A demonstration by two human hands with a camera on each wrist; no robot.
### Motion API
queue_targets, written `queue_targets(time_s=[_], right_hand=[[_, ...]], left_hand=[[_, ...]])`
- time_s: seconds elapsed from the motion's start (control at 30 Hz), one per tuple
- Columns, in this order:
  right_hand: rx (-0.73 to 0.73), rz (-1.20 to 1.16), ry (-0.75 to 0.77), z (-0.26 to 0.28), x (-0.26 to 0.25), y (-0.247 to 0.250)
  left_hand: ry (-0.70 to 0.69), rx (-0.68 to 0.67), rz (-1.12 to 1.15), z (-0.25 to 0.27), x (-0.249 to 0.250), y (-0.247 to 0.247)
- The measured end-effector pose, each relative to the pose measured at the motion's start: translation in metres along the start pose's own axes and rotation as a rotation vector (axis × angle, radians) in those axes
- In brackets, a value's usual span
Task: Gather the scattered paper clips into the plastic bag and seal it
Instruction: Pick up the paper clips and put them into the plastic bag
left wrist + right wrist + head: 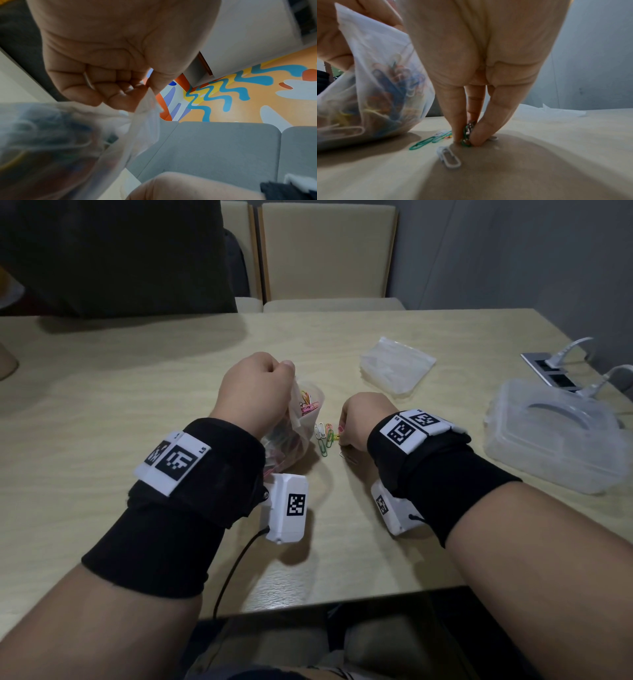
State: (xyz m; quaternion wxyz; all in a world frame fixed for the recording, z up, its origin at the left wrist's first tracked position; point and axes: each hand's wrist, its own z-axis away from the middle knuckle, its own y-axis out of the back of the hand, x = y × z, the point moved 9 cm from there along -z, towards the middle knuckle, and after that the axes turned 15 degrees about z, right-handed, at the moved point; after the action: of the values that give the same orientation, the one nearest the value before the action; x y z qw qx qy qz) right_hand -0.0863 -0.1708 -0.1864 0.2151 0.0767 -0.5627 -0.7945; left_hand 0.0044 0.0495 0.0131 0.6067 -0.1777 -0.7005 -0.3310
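Note:
My left hand (255, 392) pinches the top edge of a clear plastic bag (301, 419) that stands on the table, its mouth held up, with many coloured paper clips inside (390, 86). The pinch on the bag's rim (147, 94) shows in the left wrist view. Just right of the bag a small cluster of loose paper clips (324, 436) lies on the wood, green and white among them. My right hand (363, 419) is down on the table beside them, its fingertips (467, 136) pinching a few clips, at least one green. A white clip (449, 157) lies loose near the fingers.
A stack of spare clear bags (397, 366) lies farther back on the table. A translucent plastic box (555, 436) sits at the right, with a power socket panel (548, 369) and cables behind it. Chairs (325, 254) stand across the table.

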Motion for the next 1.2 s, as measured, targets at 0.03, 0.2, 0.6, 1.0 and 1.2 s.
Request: queue_targets(time_s=[0.03,0.2,0.6,1.0,1.2], right_hand=[[0.062,-0.015,0.055,-0.034,-0.001,-0.016],[0.071,0.026,0.093,0.045,0.002,0.041],[0.184,-0.43,0.233,0.154,0.015,0.119],[0.255,-0.455,0.447,0.192,-0.032,0.164],[0.308,-0.532,0.432,0.19,-0.022,0.167]], left_hand=[[0.003,-0.004,0.004,0.0,0.0,0.0],[0.009,-0.004,0.008,-0.001,-0.001,0.002],[0.004,0.007,0.012,0.002,-0.003,0.003],[0.01,0.031,0.011,0.0,-0.003,0.004],[0.021,0.042,0.017,0.0,-0.003,0.007]])
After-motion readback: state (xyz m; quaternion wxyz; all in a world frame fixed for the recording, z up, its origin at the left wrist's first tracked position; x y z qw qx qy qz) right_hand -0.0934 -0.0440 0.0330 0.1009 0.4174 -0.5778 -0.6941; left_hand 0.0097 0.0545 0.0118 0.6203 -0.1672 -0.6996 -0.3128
